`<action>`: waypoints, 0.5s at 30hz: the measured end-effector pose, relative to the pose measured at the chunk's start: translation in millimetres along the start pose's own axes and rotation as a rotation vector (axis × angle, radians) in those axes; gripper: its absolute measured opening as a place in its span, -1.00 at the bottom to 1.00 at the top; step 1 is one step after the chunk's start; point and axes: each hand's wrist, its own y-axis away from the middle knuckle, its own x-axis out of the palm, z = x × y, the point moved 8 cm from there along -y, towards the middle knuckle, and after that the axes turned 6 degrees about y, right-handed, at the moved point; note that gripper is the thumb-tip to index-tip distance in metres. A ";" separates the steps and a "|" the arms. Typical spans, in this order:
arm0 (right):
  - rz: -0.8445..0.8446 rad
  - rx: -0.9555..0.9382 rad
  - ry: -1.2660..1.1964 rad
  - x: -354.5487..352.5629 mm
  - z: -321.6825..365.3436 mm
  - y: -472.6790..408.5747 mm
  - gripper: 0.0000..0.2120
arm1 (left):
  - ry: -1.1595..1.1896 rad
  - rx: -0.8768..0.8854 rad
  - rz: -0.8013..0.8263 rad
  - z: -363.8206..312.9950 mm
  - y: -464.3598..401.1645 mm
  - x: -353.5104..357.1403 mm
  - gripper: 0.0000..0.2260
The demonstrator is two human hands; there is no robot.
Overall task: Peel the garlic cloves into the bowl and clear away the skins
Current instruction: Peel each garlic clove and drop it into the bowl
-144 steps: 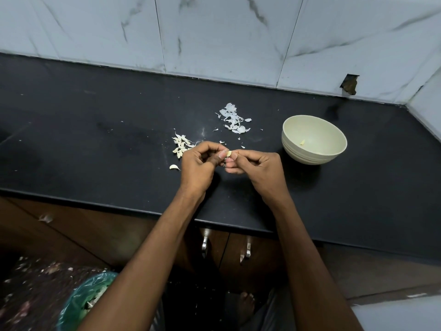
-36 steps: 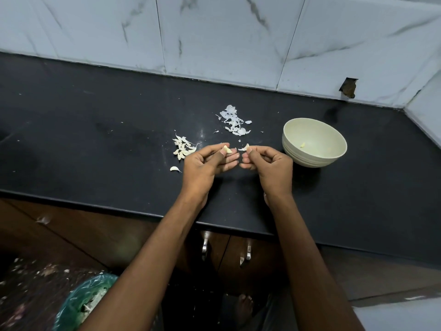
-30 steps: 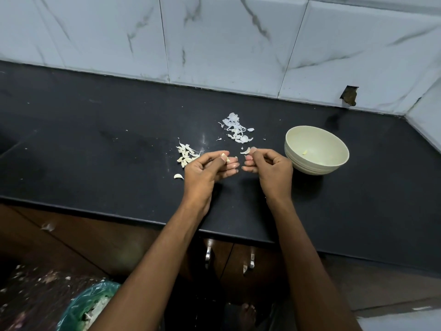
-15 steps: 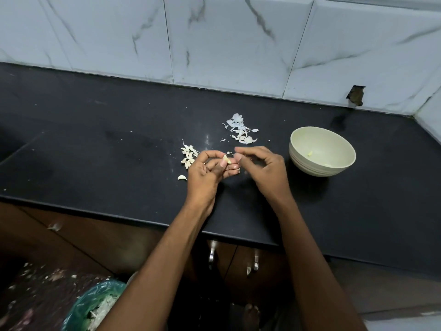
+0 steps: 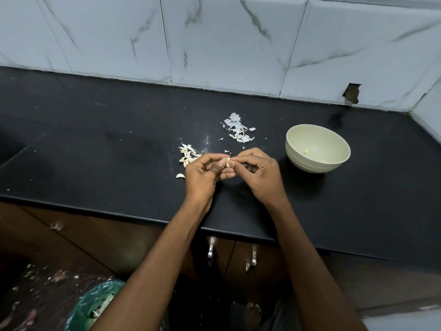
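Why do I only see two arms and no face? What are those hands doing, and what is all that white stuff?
The camera sits on the person's head and looks down, so you see only their arms. The left hand and right hand together pinch one small pale garlic clove to peel it. On the black stone counter lie a heap of unpeeled cloves, a pile of thin white skins and a cream round bowl with a few peeled bits inside.
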 end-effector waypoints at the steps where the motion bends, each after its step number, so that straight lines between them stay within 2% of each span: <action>1: 0.010 0.006 -0.012 0.8 -0.7 -0.1 -0.90 | -0.003 0.002 0.000 -0.2 0.0 -0.3 -0.91; 6: 0.042 0.028 -0.069 1.9 -2.4 -0.5 -0.87 | -0.017 0.004 0.010 0.6 -0.3 -0.6 -0.91; 15: -0.007 0.038 -0.038 -1.1 -2.5 -0.7 -0.88 | -0.081 0.033 -0.025 1.8 -2.2 -1.1 -0.90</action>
